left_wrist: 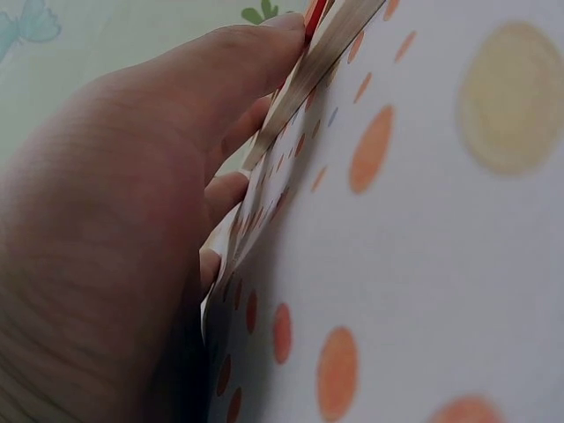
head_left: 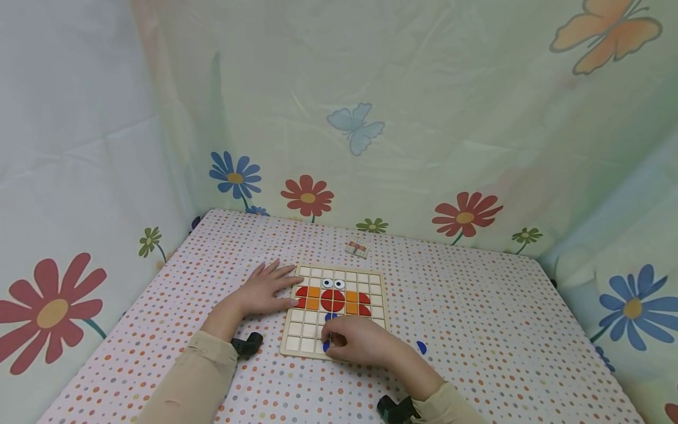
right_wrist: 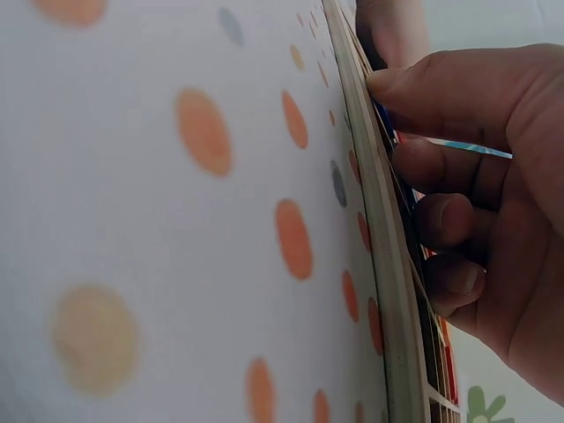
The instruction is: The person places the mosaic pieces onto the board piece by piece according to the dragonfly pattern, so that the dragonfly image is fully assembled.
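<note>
A square wooden grid board (head_left: 309, 330) lies on the table, with flat red pieces (head_left: 332, 301), orange squares (head_left: 313, 298) and two eye pieces (head_left: 333, 284) set in its cells. Fingers spread, my left hand (head_left: 267, 288) rests at the board's left edge; its thumb touches the wooden rim in the left wrist view. My right hand (head_left: 360, 340) is over the board's lower middle, fingers curled, its thumb and forefinger at a small blue piece (head_left: 326, 346). Another blue piece (head_left: 331, 317) sits just above, partly covered by that hand.
A loose blue half-round piece (head_left: 421, 347) lies on the dotted tablecloth (head_left: 487, 330) right of the board. Behind the board is a small picture card (head_left: 358, 248). Flowered curtains (head_left: 413, 171) enclose the table's back and sides. Black devices (head_left: 248, 345) are on both wrists.
</note>
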Demonstrator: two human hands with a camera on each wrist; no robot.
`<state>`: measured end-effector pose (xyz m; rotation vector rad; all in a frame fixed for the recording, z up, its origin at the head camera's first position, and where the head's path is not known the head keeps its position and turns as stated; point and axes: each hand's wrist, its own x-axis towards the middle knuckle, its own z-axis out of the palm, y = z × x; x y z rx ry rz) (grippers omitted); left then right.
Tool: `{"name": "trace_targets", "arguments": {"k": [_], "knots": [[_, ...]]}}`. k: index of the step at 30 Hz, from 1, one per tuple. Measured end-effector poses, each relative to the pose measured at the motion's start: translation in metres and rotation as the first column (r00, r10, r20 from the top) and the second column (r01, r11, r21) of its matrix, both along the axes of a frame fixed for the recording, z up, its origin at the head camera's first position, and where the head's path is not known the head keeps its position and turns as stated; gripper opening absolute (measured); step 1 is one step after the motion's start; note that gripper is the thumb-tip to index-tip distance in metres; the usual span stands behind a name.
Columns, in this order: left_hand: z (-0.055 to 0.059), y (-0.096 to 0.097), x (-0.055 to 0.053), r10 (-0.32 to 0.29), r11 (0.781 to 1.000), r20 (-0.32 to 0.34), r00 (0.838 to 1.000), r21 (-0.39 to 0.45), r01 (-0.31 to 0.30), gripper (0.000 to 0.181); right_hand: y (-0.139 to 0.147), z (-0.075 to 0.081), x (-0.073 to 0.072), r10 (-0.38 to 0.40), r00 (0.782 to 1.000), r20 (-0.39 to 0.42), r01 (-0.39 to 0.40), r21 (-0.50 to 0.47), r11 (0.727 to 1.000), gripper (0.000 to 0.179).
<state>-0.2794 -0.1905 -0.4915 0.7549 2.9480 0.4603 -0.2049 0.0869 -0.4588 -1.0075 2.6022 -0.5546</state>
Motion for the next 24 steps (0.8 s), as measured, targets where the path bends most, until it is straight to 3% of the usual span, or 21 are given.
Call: {"name": "trace_targets", "arguments": {"k": [5, 13, 19, 24], "knots": [[0.000, 0.001, 0.000, 0.009, 1.000, 0.010, 1.000, -0.005, -0.009, 0.063, 0.006, 0.007, 0.000, -0.027, 1.000, 0.014, 0.027, -0.015, 1.000, 0.009], [-0.002, 0.000, -0.002, 0.020, 1.000, 0.023, 1.000, -0.014, -0.020, 0.063, 0.047, 0.035, -0.008, -0.135, 0.984, -0.116, 0.127, -0.074, 0.989, 0.003], [-0.002, 0.000, -0.002, 0.014, 1.000, 0.023, 1.000, -0.011, -0.013, 0.064, 0.094, 0.037, -0.010, -0.189, 0.979, -0.081, 0.179, -0.118, 0.977, 0.007], [-0.002, 0.001, -0.001, 0.020, 1.000, 0.022, 1.000, -0.009, -0.020, 0.064, 0.132, 0.032, -0.009, -0.197, 0.980, 0.009, 0.197, -0.117, 0.973, 0.013]]}}
